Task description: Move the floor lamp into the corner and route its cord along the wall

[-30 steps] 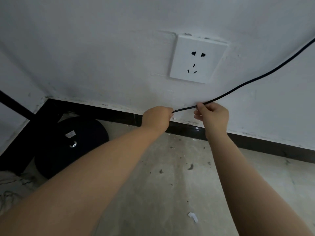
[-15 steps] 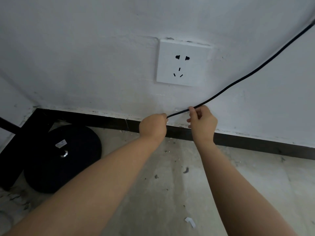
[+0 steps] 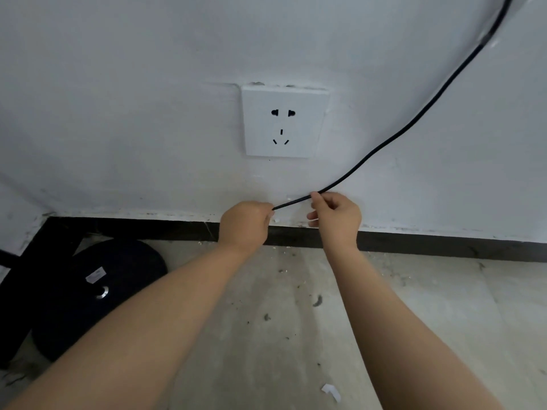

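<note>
The cord (image 3: 384,147) is pinched taut between left hand (image 3: 245,224) and right hand (image 3: 337,217), centre frame just above the skirting (image 3: 444,247), presumably to be laid flat along the wall (image 3: 118,113).

Single head-worn wide-angle view, looking forward and down from close to a white wall (image 3: 118,84). The socket (image 3: 284,121) sits just above centre; the dark skirting (image 3: 444,244) crosses mid-frame, bowed by the lens. Both forearms enter from the bottom edge. The floor (image 3: 414,321) fills the lower half, the room corner lower left.
</note>
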`<state>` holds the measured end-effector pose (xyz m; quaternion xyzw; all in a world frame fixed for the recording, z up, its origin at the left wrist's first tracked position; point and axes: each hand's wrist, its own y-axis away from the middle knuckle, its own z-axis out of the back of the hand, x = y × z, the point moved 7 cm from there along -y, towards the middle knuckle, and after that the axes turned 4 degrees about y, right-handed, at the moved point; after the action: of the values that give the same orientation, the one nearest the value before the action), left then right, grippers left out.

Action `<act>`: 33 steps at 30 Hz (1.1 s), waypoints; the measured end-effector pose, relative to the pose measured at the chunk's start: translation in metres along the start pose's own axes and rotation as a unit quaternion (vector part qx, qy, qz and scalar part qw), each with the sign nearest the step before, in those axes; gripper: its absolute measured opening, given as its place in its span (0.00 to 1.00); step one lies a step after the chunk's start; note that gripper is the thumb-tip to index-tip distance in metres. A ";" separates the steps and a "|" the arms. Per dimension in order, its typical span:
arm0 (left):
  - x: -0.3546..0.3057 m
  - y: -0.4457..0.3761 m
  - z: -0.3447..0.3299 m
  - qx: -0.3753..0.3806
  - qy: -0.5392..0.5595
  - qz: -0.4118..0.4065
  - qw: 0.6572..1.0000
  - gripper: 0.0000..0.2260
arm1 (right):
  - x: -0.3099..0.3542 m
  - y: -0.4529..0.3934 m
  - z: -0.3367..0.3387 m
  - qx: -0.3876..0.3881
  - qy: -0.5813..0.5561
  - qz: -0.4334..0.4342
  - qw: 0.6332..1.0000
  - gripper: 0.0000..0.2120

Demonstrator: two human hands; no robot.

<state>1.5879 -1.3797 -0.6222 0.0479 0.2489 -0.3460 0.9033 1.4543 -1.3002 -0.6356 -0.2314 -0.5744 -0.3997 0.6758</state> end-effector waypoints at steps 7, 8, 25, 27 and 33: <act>-0.020 0.001 0.003 -0.060 -0.143 -0.089 0.984 0.18 | 0.002 -0.007 0.002 0.027 0.039 0.012 0.999 0.07; -0.019 0.001 0.002 -0.061 -0.146 -0.081 0.984 0.17 | 0.004 -0.006 0.003 0.019 0.061 0.032 0.997 0.08; -0.029 0.000 0.033 -0.146 -0.201 -0.104 0.963 0.11 | -0.004 -0.001 0.010 -0.035 0.070 0.028 0.997 0.08; -0.036 0.000 0.034 -0.154 -0.203 -0.125 0.959 0.12 | -0.008 0.000 0.016 -0.053 0.057 0.008 0.997 0.09; -0.042 0.001 0.030 -0.118 -0.168 -0.125 0.971 0.10 | -0.018 -0.002 0.027 -0.038 0.026 -0.026 0.999 0.10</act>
<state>1.5744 -1.3623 -0.5756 -0.1493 0.1370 -0.4279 0.8808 1.4363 -1.2755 -0.6463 -0.2313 -0.5465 -0.4444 0.6710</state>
